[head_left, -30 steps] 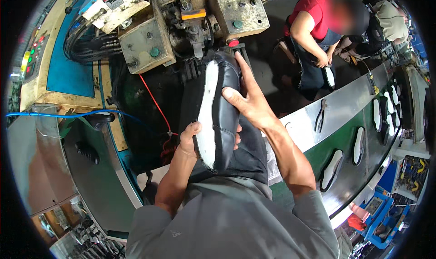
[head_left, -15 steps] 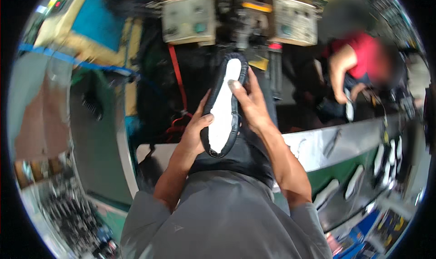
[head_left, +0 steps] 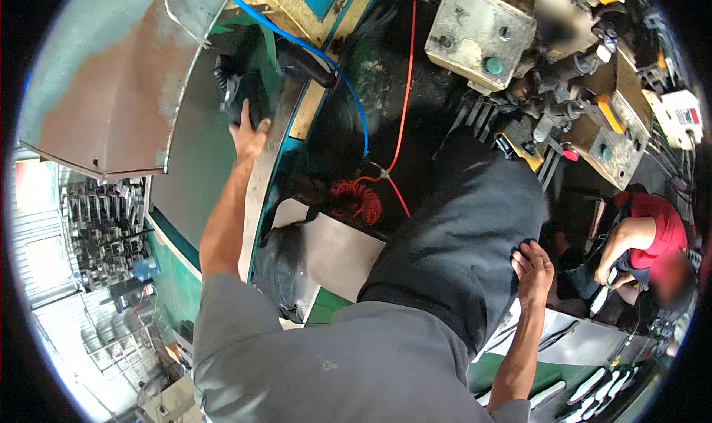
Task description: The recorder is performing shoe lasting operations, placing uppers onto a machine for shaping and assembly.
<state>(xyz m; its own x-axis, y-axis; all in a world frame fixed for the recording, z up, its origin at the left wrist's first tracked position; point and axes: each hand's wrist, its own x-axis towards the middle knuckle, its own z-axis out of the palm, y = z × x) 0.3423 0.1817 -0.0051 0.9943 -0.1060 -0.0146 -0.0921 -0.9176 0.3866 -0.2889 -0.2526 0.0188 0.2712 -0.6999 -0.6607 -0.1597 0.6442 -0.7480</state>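
Observation:
My left hand (head_left: 250,135) reaches out over the grey-green belt (head_left: 196,149), its thumb and fingers closed around the near end of a black shoe (head_left: 248,93). Light lacing shows on the shoe's left side, while blur hides its far end. Beside it, at the belt's right edge, lies a dark elongated thing (head_left: 305,63) whose kind I cannot make out. My right hand (head_left: 534,273) is by my right knee, over the dark trousers (head_left: 460,230). Its fingers are loosely bent and apart, with dark fingertips, and nothing shows in them.
A blue hose (head_left: 285,37) crosses by the belt; a red coiled hose (head_left: 357,200) lies right of it. Ahead stands a machine with a control box (head_left: 482,34). At right a person in red (head_left: 653,226) handles a white-soled piece. Several white-soled pieces (head_left: 589,386) lie at lower right.
My hands have come apart from the white-soled black shoe, which I cannot pick out now for certain. My left hand has gone to the belt, my right to my knee. The view has swung left.

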